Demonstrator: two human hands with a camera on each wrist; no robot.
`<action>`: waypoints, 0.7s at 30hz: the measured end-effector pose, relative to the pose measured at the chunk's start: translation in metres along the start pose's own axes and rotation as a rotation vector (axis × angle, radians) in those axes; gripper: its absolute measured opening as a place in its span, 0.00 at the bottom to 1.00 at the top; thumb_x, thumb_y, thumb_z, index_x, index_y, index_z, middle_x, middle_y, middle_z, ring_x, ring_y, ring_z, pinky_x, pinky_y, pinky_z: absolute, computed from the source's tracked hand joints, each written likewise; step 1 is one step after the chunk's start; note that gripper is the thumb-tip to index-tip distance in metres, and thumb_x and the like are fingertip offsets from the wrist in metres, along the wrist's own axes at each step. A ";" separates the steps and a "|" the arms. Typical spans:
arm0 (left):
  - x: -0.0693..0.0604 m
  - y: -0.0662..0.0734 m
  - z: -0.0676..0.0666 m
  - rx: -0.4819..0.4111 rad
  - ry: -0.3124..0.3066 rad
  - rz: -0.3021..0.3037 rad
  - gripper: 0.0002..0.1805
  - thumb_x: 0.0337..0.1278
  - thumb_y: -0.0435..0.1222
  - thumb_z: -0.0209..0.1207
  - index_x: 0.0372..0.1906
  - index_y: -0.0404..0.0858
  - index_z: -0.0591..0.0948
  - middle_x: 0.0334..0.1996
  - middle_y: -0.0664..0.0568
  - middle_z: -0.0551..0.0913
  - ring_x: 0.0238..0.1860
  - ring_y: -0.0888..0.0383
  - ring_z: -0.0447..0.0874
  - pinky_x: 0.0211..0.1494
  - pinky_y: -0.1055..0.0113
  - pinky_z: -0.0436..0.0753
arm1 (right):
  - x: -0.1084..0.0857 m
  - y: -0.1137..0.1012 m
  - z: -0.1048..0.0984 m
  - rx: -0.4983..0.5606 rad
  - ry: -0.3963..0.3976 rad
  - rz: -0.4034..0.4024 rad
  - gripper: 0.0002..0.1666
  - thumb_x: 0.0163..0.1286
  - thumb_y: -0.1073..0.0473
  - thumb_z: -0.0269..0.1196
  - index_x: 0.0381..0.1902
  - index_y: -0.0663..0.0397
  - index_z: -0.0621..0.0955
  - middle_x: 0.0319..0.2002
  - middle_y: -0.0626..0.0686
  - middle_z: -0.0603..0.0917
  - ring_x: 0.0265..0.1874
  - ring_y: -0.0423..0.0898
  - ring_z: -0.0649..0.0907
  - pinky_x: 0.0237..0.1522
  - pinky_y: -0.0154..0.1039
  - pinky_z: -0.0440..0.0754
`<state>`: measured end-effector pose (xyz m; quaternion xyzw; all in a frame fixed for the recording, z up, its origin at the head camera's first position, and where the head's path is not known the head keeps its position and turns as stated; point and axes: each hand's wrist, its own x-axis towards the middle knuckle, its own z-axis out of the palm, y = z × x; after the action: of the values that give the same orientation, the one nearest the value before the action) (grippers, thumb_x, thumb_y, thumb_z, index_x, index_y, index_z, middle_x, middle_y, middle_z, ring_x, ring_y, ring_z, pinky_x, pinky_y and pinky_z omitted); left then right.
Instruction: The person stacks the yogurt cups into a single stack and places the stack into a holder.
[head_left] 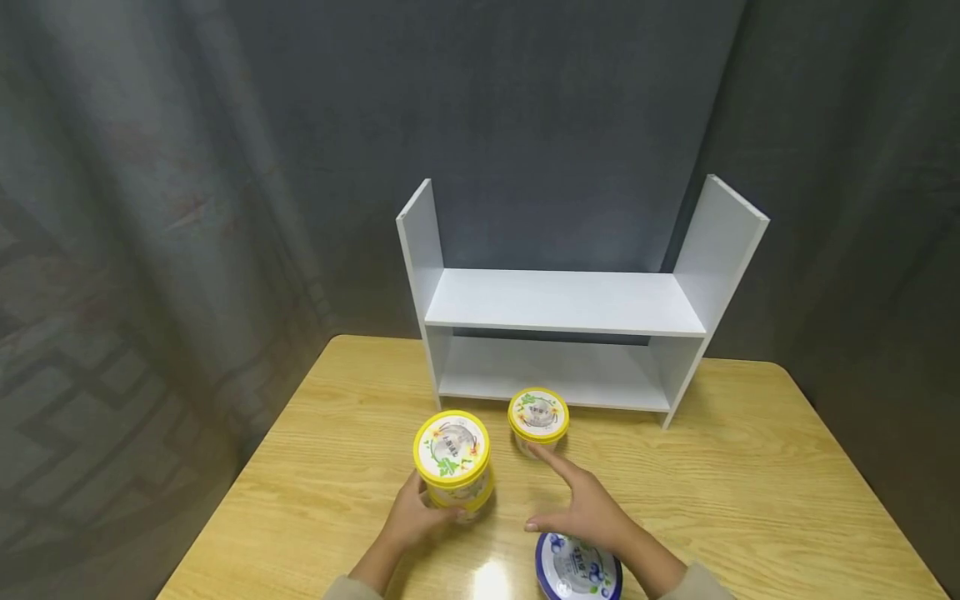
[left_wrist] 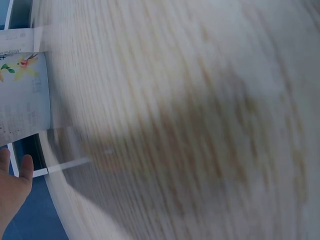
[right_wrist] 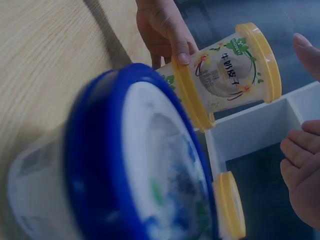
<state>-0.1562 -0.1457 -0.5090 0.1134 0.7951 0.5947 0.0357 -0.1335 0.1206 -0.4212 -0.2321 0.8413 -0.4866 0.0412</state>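
Two yellow-lidded tubs stand one on the other; the upper tub (head_left: 452, 450) shows a floral lid, and its printed side (right_wrist: 227, 72) faces the right wrist view. My left hand (head_left: 415, 510) grips the lower tub (head_left: 472, 502) from the left, thumb in front. Whether this stack touches the table cannot be told. My right hand (head_left: 588, 507) is spread, holding nothing, above a blue-lidded tub (head_left: 579, 568). Its forefinger points toward a third yellow-lidded tub (head_left: 538, 414); contact is unclear. In the right wrist view the blue lid (right_wrist: 95, 165) fills the foreground.
A white two-level shelf (head_left: 566, 300) with upright side panels stands at the back of the wooden table (head_left: 315, 467). The third yellow-lidded tub is just before its lower board. Dark grey curtains (head_left: 525, 125) hang behind and on both sides.
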 end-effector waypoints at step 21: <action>0.000 0.002 -0.001 0.006 0.000 -0.016 0.43 0.31 0.39 0.68 0.58 0.38 0.60 0.54 0.43 0.68 0.56 0.41 0.60 0.56 0.39 0.53 | -0.050 0.030 -0.009 -0.075 -0.112 0.087 0.52 0.38 0.41 0.68 0.61 0.49 0.61 0.57 0.60 0.66 0.53 0.62 0.66 0.49 0.59 0.65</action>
<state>-0.1559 -0.1459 -0.5072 0.1072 0.7979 0.5919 0.0399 -0.1025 0.1620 -0.4494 -0.2233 0.8646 -0.4387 0.1005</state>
